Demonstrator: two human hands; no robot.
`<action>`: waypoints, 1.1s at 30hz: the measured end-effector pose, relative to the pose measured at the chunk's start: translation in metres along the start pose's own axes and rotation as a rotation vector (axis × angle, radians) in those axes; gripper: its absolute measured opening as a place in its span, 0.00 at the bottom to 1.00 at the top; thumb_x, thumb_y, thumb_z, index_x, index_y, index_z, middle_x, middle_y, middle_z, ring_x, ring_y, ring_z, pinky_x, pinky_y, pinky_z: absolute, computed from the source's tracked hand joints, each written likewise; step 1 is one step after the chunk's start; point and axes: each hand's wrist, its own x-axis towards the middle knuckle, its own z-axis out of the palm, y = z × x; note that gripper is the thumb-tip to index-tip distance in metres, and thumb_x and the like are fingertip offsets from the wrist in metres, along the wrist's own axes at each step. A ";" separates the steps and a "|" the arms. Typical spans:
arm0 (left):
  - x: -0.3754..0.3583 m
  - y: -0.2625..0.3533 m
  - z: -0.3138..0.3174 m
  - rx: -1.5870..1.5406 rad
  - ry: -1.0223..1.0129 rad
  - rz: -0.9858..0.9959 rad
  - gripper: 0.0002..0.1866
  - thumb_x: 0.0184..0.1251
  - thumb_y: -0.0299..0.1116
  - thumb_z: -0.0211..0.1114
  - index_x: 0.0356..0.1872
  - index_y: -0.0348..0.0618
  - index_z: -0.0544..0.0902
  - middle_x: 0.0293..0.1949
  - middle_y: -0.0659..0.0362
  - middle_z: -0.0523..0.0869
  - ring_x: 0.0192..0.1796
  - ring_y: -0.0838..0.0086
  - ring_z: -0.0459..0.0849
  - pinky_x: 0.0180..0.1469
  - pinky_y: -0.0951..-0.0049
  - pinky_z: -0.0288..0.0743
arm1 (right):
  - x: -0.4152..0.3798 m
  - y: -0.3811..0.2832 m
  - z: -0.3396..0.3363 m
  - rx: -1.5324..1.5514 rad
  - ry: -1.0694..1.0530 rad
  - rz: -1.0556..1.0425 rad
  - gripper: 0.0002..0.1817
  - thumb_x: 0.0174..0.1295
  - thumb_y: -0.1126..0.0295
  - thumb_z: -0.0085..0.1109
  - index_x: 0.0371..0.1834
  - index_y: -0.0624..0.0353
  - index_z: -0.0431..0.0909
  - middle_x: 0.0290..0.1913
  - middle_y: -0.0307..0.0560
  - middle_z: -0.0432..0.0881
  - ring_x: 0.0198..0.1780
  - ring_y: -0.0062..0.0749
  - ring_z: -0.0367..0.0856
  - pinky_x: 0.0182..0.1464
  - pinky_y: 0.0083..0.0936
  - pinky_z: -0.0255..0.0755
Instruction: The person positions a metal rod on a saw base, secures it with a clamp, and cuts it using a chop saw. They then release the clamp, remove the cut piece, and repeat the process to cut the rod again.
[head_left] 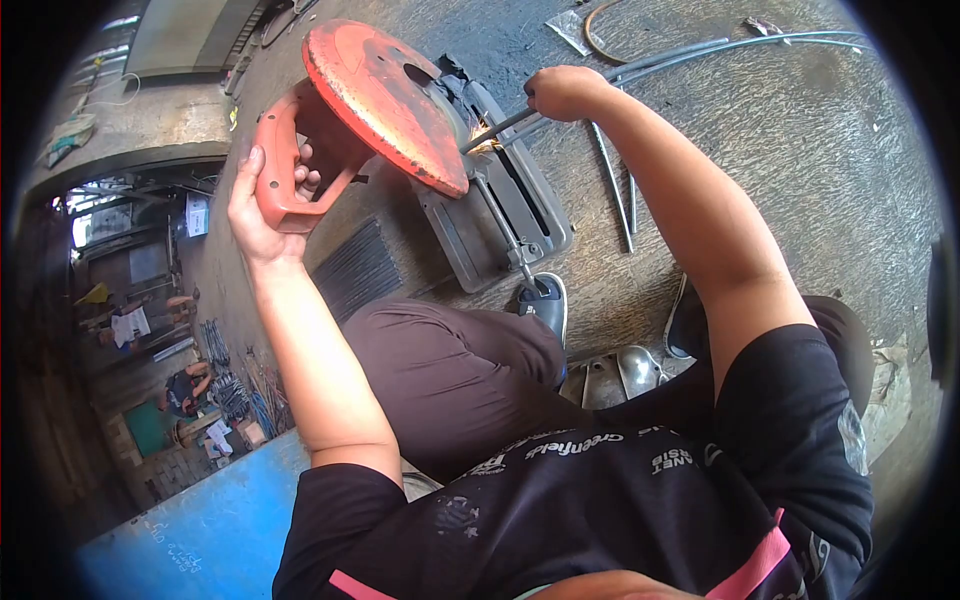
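Observation:
My left hand [262,215] is wrapped round the orange D-shaped handle of a chop saw [385,100]. The saw's round, scuffed guard hides the blade. Below it is the grey saw base [465,245] with a clamp screw [500,218]. My right hand [568,93] is closed round a thin metal rod [510,128], whose near end runs in under the guard. Small orange sparks [487,138] show where the rod meets the saw.
Long metal rods [700,48] stretch off to the right, and shorter rods [610,185] lie beside the base. A bundle of cut rods [357,268] sits left of it. My shoe [545,300] is close to the base. Other people [185,388] are at far left.

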 end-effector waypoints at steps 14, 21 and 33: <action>-0.004 0.003 0.003 -0.029 -0.046 -0.083 0.30 0.67 0.48 0.53 0.58 0.29 0.70 0.42 0.46 0.80 0.39 0.66 0.79 0.48 0.64 0.77 | 0.000 0.004 0.008 -0.014 0.022 -0.027 0.16 0.63 0.61 0.50 0.48 0.54 0.81 0.47 0.51 0.83 0.52 0.46 0.80 0.54 0.42 0.73; -0.005 0.004 0.008 -0.023 0.001 -0.105 0.27 0.66 0.48 0.54 0.53 0.32 0.74 0.39 0.52 0.81 0.37 0.70 0.79 0.45 0.67 0.78 | -0.003 0.001 0.002 -0.006 0.014 -0.017 0.17 0.61 0.62 0.48 0.48 0.54 0.82 0.48 0.50 0.83 0.53 0.45 0.80 0.55 0.40 0.73; -0.005 0.004 0.010 -0.011 0.012 -0.096 0.27 0.65 0.49 0.55 0.52 0.31 0.75 0.38 0.52 0.81 0.36 0.70 0.79 0.45 0.68 0.78 | -0.003 0.000 0.000 -0.007 0.001 0.004 0.16 0.62 0.62 0.48 0.48 0.53 0.82 0.48 0.49 0.83 0.53 0.45 0.80 0.54 0.40 0.73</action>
